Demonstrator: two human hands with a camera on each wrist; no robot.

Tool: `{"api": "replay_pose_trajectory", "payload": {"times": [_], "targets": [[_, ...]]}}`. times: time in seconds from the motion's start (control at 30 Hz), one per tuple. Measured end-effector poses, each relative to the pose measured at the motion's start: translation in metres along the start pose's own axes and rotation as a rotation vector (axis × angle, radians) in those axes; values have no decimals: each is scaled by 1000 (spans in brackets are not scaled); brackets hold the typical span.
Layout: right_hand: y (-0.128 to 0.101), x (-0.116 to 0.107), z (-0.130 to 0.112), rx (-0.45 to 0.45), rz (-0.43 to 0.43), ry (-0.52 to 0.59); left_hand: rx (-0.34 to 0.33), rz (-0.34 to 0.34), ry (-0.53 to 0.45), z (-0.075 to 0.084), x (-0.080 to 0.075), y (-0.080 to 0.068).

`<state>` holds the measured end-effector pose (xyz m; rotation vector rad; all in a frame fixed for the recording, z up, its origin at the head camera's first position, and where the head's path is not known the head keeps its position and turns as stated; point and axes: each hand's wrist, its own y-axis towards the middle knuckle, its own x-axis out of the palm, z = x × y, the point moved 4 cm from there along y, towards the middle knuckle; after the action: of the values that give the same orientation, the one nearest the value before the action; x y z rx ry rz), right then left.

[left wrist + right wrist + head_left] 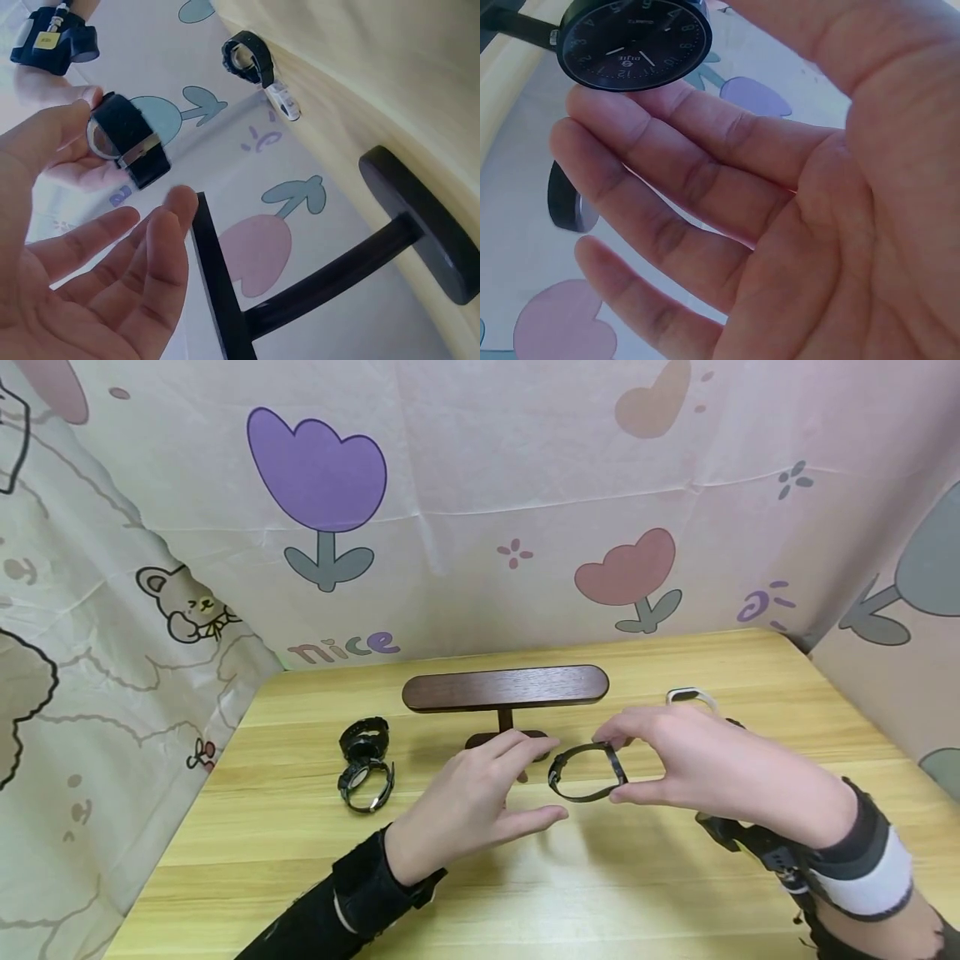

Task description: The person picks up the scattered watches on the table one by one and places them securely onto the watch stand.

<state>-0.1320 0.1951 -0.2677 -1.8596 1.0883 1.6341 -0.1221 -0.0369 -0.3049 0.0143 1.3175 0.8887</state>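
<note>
My right hand (675,752) pinches a black wristwatch (617,765) between thumb and fingers, above the table in front of the stand. The watch's strap forms a closed loop, and in the right wrist view its round dark dial (634,49) with numerals faces the camera. My left hand (483,793) is beside the watch on its left, fingers spread and thumb pointing to it. A small gap separates that hand from the strap. In the left wrist view, the palm and curved fingers (169,255) hold nothing. Behind stands a dark wooden T-shaped watch stand (506,687) with a bare bar.
Two black watches (365,739) stand close together at the left of the wooden table (247,827). A white-banded watch (690,695) lies at the back right, partly hidden by my right hand. A patterned cloth (465,527) hangs behind the table.
</note>
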Motion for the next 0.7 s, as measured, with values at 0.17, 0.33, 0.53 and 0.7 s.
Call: {"api": "replay_pose_trajectory", "payload": {"times": [0.17, 0.33, 0.53, 0.7], "targets": [[5, 1, -6, -18, -19, 30, 1, -6, -42, -2, 5, 2], [7, 0, -13, -33, -5, 28, 21, 26, -60, -5, 7, 3], [8, -1, -17, -48, 39, 20, 27, 54, -111, -10, 10, 4], [10, -1, -21, -93, 86, 32, -15, 42, -205, -14, 12, 5]]}}
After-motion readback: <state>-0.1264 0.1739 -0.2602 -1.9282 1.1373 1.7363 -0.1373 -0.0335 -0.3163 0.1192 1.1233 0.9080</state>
